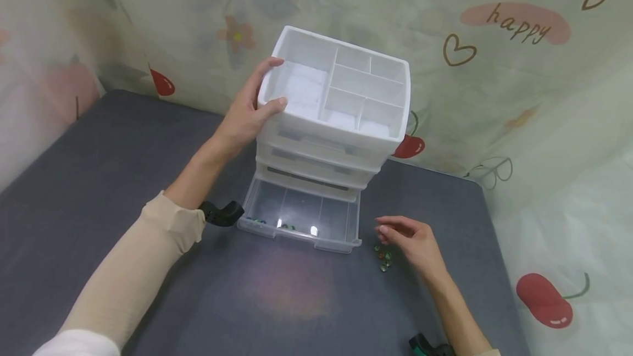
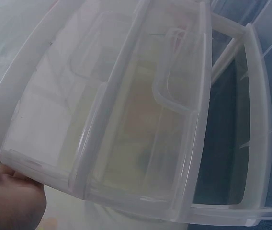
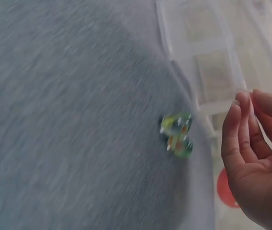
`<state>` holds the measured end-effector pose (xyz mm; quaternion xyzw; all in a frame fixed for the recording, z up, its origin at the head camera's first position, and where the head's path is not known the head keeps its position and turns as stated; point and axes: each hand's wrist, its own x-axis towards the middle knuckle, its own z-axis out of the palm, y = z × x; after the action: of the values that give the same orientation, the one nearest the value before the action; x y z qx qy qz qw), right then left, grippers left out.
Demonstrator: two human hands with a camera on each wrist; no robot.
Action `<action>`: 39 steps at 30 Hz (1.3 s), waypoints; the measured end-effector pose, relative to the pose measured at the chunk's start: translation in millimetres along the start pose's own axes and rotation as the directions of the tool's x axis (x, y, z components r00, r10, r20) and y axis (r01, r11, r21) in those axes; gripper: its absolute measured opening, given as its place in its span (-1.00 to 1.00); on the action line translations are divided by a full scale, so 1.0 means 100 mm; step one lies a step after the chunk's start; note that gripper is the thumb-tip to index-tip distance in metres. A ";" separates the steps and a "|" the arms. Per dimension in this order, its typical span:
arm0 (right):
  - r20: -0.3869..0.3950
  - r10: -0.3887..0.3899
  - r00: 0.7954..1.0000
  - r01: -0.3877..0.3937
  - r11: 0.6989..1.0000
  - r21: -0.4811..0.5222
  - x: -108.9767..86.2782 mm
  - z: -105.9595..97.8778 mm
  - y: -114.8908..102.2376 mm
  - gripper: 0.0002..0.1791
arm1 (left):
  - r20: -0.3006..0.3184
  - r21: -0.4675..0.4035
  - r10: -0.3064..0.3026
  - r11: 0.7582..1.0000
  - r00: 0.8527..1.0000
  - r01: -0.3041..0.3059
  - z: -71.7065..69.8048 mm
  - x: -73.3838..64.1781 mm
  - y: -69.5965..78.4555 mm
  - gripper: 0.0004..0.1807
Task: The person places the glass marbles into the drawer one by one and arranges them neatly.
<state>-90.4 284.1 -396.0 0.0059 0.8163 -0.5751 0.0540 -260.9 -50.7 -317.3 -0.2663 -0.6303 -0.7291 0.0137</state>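
Note:
A white plastic drawer unit (image 1: pixel 334 98) stands on the table, its top divided into compartments. My left hand (image 1: pixel 252 106) grips the left side of its top rim, thumb over the near edge. The bottom clear drawer (image 1: pixel 301 210) is pulled out, with several small glass marbles (image 1: pixel 288 227) along its front. My right hand (image 1: pixel 412 243) hovers right of the drawer, fingers loosely bent toward the thumb; I see nothing between them. Beneath and beside it, several green and orange glass marbles (image 1: pixel 386 262) lie in a cluster on the table, blurred in the right wrist view.
The dark grey tabletop (image 1: pixel 207 301) reaches back to a patterned curtain (image 1: pixel 494 98) with cherries, hearts and writing. Upper drawers (image 2: pixel 141 110) of the unit are closed. A black wrist mount (image 1: pixel 222 213) sits beside the open drawer's left corner.

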 end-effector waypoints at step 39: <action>0.003 0.044 0.999 -0.042 0.971 -0.236 -0.20 -0.21 0.49 -0.76 | 0.009 0.025 -0.010 1.000 1.000 0.010 0.04 -0.06 0.14 -0.40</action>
<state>-68.7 321.4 -433.4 0.0149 0.8782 -0.4730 0.0701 -249.5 -51.1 -306.8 -0.2661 -0.6409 -0.7200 0.0105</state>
